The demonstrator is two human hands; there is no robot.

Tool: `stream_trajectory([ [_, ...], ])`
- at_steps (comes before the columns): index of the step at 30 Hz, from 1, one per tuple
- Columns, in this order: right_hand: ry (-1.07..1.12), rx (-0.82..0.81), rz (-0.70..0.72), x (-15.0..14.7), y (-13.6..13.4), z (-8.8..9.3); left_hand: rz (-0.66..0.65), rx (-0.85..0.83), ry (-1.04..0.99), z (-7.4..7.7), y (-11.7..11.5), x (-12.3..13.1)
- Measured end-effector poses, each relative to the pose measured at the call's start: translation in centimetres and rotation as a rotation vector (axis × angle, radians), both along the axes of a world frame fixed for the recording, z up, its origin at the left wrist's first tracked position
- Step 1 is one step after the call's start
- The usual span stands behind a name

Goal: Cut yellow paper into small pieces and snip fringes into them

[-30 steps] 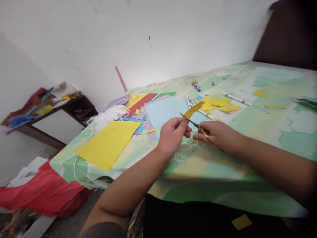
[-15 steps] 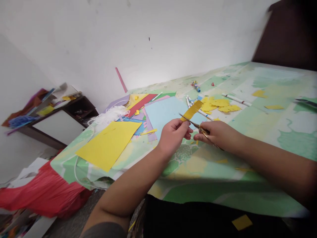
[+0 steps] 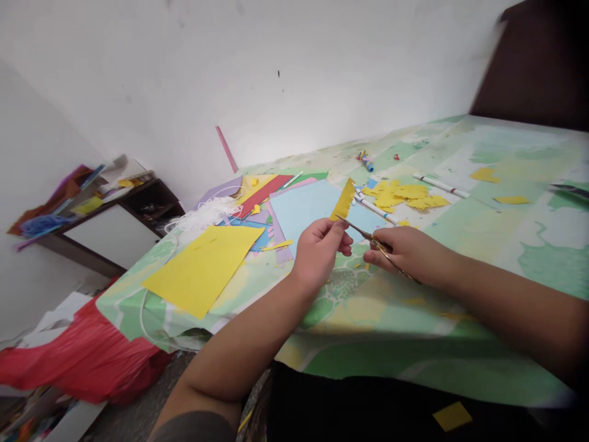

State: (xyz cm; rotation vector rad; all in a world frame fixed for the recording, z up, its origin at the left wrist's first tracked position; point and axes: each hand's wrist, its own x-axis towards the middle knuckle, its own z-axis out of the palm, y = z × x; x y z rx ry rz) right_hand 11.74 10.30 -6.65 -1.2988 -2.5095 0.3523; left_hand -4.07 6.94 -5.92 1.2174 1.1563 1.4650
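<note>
Between the thumb and fingers of my left hand (image 3: 321, 247) is pinched a narrow yellow paper strip (image 3: 343, 199), its right edge cut into a fringe. My right hand (image 3: 409, 253) is closed around the handles of gold-coloured scissors (image 3: 380, 244). The blades point left and meet the strip's lower part, just above my left thumb. Both hands are above the near side of the table. Beyond them lies a pile of fringed yellow paper pieces (image 3: 402, 195), and under the strip's far side is a light blue sheet (image 3: 304, 209).
A large yellow sheet (image 3: 205, 264) lies left on the green patterned tablecloth (image 3: 350, 307). White string (image 3: 207, 212), a red paper strip (image 3: 264, 195) and markers (image 3: 442, 185) are about. A red plastic bag (image 3: 92, 356) sits lower left; a yellow scrap (image 3: 452, 417) rests on the dark cloth in my lap.
The yellow strip has tilted more upright, its top swinging left. My left hand has shifted slightly left, and the scissors are still at the strip's lower edge.
</note>
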Motion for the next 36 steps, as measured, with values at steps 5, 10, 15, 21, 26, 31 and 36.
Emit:
stream_trajectory([
  [5, -0.006, -0.010, -0.014, -0.01, 0.10, -0.05, -0.033, 0.015, 0.026, 0.05, -0.01, -0.11],
  [10, -0.017, -0.031, -0.011, 0.00, 0.14, -0.08, -0.066, 0.019, 0.055, 0.14, -0.07, -0.18],
  [15, -0.023, -0.009, -0.020, -0.03, 0.08, -0.10, -0.077, 0.013, 0.069, 0.11, 0.04, -0.18],
  [21, -0.031, -0.003, -0.022, -0.04, 0.13, -0.12, -0.089, 0.024, 0.048, -0.01, 0.15, -0.26],
  [26, -0.007, -0.045, -0.035, 0.00, 0.17, -0.07, -0.094, 0.019, 0.055, 0.20, -0.14, -0.17],
  [31, -0.011, -0.052, -0.038, 0.06, 0.27, 0.04, -0.092, 0.020, 0.058, 0.43, -0.31, -0.10],
  [36, 0.019, -0.059, -0.029, 0.12, 0.29, -0.23, -0.085, 0.033, 0.068, 0.34, -0.18, -0.30],
])
